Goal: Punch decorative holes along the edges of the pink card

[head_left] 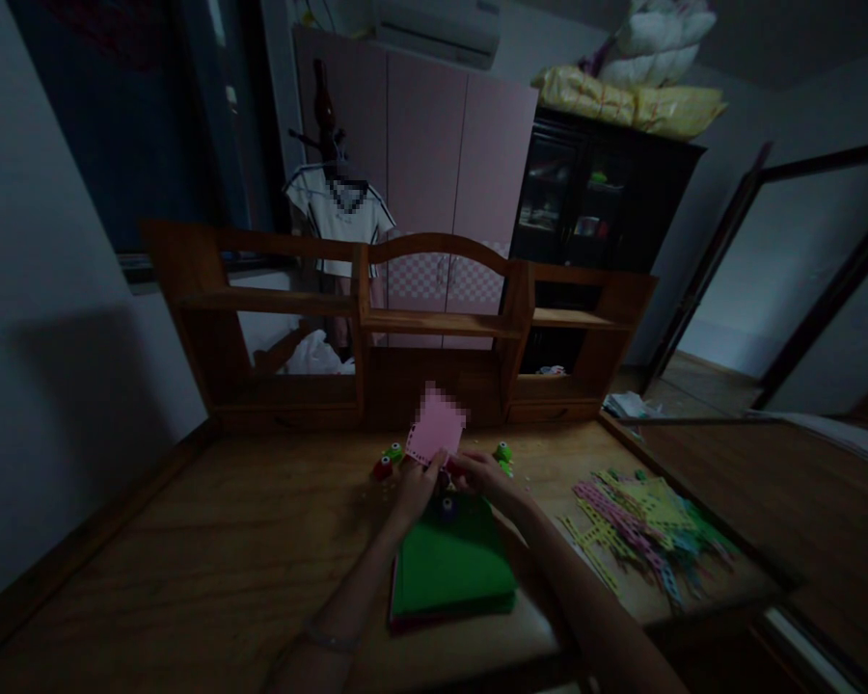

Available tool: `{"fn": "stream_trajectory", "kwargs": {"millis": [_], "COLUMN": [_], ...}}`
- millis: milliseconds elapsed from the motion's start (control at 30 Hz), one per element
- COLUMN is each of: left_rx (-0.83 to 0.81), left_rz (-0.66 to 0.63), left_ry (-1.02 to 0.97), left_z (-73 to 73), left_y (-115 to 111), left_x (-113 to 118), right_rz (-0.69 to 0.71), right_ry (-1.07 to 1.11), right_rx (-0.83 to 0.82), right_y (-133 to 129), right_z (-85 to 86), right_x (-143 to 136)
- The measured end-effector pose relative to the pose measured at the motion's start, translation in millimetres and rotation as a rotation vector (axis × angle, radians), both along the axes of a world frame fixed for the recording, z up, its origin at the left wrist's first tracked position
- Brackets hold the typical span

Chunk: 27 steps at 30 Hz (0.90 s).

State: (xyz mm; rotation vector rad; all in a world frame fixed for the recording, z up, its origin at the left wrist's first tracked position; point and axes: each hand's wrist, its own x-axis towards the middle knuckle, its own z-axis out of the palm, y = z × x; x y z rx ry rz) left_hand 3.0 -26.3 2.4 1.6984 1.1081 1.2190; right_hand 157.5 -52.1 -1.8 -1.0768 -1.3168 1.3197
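Observation:
My left hand [420, 487] pinches the lower edge of a pink sheet [438, 429], which has a row of small cut-out holes along its left and lower edges. My right hand [486, 472] is closed around a small red craft punch [459, 466] at the sheet's lower right corner; fingers hide much of it. Just below the hands, a dark purple punch [447, 507] sits at the top of a stack of green sheets [454, 564], with red showing underneath. Left of my hands lie a red punch [383, 467] and a green one [393, 451]. Another green punch [503, 451] stands to the right.
A pile of punched pink, yellow, green and blue strips [643, 520] covers the right side of the wooden desk [260, 540]. Tiny paper bits lie around the punches. A wooden shelf unit [434, 323] borders the desk's far edge.

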Motion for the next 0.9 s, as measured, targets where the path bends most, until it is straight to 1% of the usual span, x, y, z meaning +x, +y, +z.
{"fn": "stream_trajectory", "kwargs": {"millis": [167, 300, 467, 567, 700, 800, 900], "left_rx": [-0.003, -0.006, -0.059, -0.069, -0.032, -0.041, -0.047], "left_rz": [0.009, 0.006, 0.007, 0.013, 0.044, 0.036, 0.036], "left_ry": [-0.023, -0.055, -0.054, -0.061, -0.055, -0.040, -0.048], "left_z": [-3.2, -5.2, -2.8, -2.6, -7.1, -10.1, -9.6], "left_y": [1.3, 2.2, 1.3, 1.2, 3.2, 4.0, 3.1], "left_x": [0.5, 0.8, 0.4, 0.7, 1.4, 1.3, 1.4], "right_rz": [-0.002, 0.005, -0.033, -0.047, -0.050, -0.059, -0.083], "right_ry": [0.024, 0.025, 0.038, 0.048, 0.048, 0.043, 0.029], "right_rx": [0.016, 0.017, 0.001, 0.002, 0.018, 0.034, 0.040], "right_y": [-0.5, 2.3, 6.9, 7.4, 6.6, 5.5, 4.2], "right_z": [2.1, -2.7, -7.2, -6.0, -3.9, -3.3, -2.0], "right_x": [-1.0, 1.0, 2.1, 0.5, -0.3, 1.0, 2.3]}}
